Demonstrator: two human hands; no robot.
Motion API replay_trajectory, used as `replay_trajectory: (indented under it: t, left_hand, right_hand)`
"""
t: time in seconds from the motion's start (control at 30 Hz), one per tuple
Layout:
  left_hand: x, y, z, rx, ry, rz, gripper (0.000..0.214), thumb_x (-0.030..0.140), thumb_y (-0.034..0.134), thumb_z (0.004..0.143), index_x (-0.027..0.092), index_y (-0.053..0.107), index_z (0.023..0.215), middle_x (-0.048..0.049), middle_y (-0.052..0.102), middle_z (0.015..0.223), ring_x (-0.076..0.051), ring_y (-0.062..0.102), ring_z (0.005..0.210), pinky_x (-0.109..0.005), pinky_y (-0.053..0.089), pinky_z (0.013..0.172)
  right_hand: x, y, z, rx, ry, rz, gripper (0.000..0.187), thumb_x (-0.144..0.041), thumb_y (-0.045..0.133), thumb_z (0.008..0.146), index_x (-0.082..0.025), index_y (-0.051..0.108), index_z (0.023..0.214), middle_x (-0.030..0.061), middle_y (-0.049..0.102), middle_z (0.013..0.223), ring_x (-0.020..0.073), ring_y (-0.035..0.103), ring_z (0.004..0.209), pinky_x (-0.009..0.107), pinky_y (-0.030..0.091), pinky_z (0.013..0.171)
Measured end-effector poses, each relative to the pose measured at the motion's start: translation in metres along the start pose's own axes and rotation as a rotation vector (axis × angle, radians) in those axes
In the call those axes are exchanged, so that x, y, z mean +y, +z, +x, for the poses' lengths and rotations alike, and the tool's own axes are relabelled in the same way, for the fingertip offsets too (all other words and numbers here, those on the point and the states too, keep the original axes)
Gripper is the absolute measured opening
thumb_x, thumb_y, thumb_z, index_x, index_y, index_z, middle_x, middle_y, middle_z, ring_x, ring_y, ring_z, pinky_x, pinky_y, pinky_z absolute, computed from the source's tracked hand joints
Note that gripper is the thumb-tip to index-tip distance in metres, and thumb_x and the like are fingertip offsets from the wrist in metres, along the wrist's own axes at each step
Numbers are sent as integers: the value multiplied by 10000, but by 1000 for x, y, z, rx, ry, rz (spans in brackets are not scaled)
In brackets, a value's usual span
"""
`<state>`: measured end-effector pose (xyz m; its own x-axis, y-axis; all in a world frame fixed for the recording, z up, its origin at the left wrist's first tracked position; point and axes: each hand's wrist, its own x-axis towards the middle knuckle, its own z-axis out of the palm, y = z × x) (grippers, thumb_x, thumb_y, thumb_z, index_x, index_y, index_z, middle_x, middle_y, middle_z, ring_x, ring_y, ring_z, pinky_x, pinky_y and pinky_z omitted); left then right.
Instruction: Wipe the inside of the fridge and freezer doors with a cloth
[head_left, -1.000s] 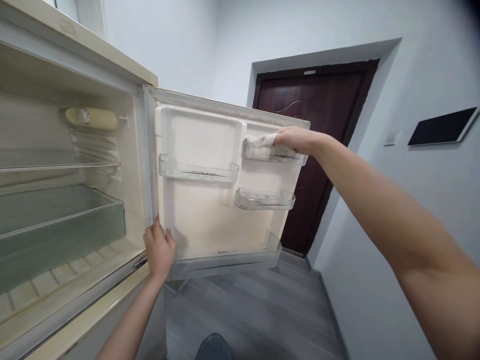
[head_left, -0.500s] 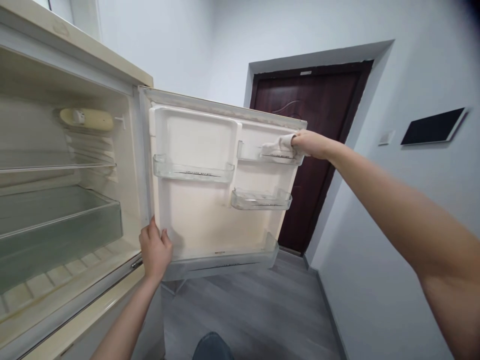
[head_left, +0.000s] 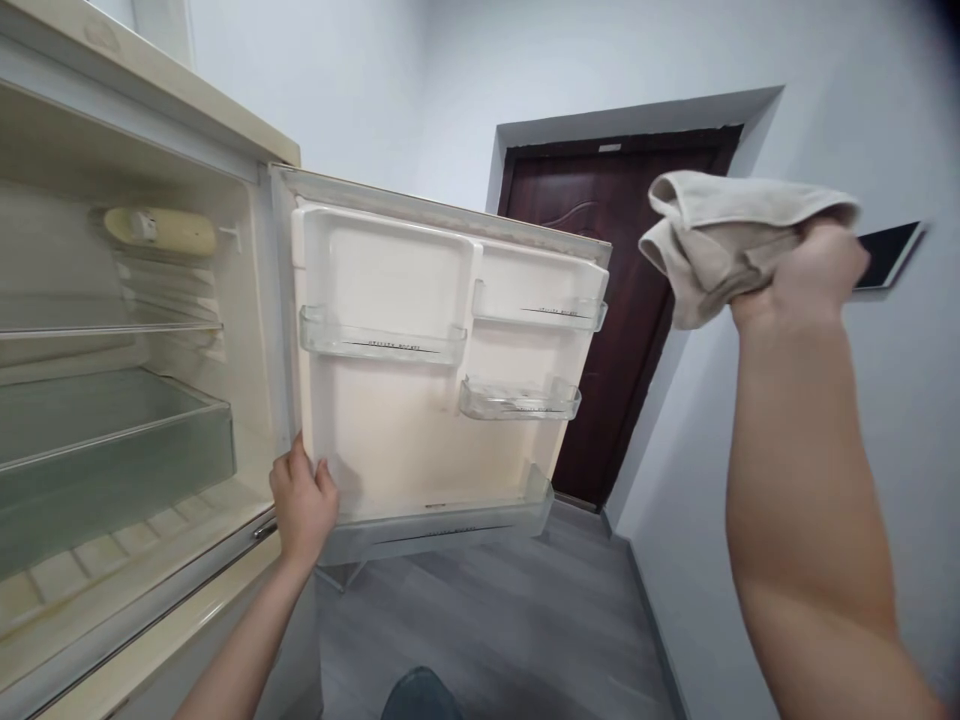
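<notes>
My right hand (head_left: 821, 265) is raised at the right, closed around a folded beige cloth (head_left: 720, 225) that hangs out to the left of it. The cloth is apart from the refrigerator door (head_left: 390, 430), which stands open. My left hand (head_left: 304, 505) grips the door's hinge-side edge near its lower corner, fingertips behind the edge. Clear plastic door shelves (head_left: 386, 342) line the inner side of the door. To the left is the open refrigerator compartment (head_left: 251, 420), with a glass shelf (head_left: 112, 330) and a greenish clear drawer (head_left: 150, 460).
A dark red-brown room door (head_left: 630, 370) is set in the wall behind the refrigerator door. At right, a black panel (head_left: 892, 255) hangs on the pale wall. Grey wood-look floor (head_left: 525, 620) lies below, with my knee (head_left: 422, 695) at the bottom edge.
My right hand has pulled away from the upper right door shelf with the cloth, moving right and toward me. My left hand keeps its place on the door edge.
</notes>
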<state>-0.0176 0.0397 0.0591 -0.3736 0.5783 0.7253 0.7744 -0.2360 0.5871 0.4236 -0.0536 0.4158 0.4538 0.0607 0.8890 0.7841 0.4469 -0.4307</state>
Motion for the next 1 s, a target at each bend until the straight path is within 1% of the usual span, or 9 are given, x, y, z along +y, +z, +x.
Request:
replay_trajectory:
  t: [0.07,0.13,0.23,0.3,0.37,0.5,0.63,0.8,1.0]
  left_hand:
    - [1,0,0,-2,1,-4,618,305,414,907,-22,417,1432,-296,600,1171,-440,560,1193,-599,497,1017]
    - [1,0,0,-1,6,-4,617,306,412,906,-24,419,1428,-298,599,1173,-440,559,1191,-602,494,1018]
    - [0,0,0,-2,11,-4,618,303,414,903,-18,417,1430,-296,600,1170,-434,561,1181,-601,493,1011]
    - [0,0,0,-2,10,-9,615,307,412,904,-6,417,1434,-292,599,1172,-428,561,1175,-598,494,1007]
    - [0,1,0,0,6,-13,611,312,408,907,-1,422,1432,-287,600,1169,-422,561,1166,-595,492,1007]
    - [1,1,-1,3,-2,-19,614,317,408,906,5,421,1435,-278,596,1168,-418,555,1167,-592,483,1015]
    - [1,3,-2,5,-19,-39,609,318,413,905,37,418,1445,-258,589,1175,-408,552,1173,-589,474,1026]
    - [2,7,-3,28,-25,-55,615,329,418,901,59,420,1454,-232,592,1149,-394,543,1160,-576,467,1026]
    - [4,11,-3,20,-27,-40,627,331,418,900,47,410,1460,-247,587,1144,-400,540,1145,-594,461,1017]
  right_hand:
    - [3,-9,-15,233,-4,3,550,-87,232,946,-193,761,1051,153,698,1274,253,645,1210,395,496,922]
    - [5,-10,-36,320,-69,-115,433,-105,325,936,-189,727,1075,182,698,1235,277,617,1235,377,468,968]
    - [11,2,-69,63,-88,-264,267,-164,408,930,-167,665,1004,209,711,1095,287,647,1085,378,453,920]
    - [18,17,-88,-174,-35,-233,198,-245,424,943,-199,616,946,159,714,1013,262,644,950,374,460,854]
    - [27,32,-106,-297,-21,-161,194,-325,425,953,-221,587,979,108,707,987,245,636,896,373,476,827]
    - [32,58,-142,-235,-145,-164,360,-318,326,976,-228,524,1263,119,659,1256,269,612,1178,447,470,979]
    - [14,79,-175,-211,-320,-282,463,-254,315,972,-190,481,1399,134,503,1523,212,330,1508,440,308,1190]
    - [-22,112,-201,-359,-468,-418,547,-194,334,954,-232,484,1479,42,370,1629,224,203,1562,480,342,1161]
    - [-29,129,-198,-568,-748,-389,577,-115,338,953,-341,554,1438,-69,418,1586,263,275,1540,520,374,1136]
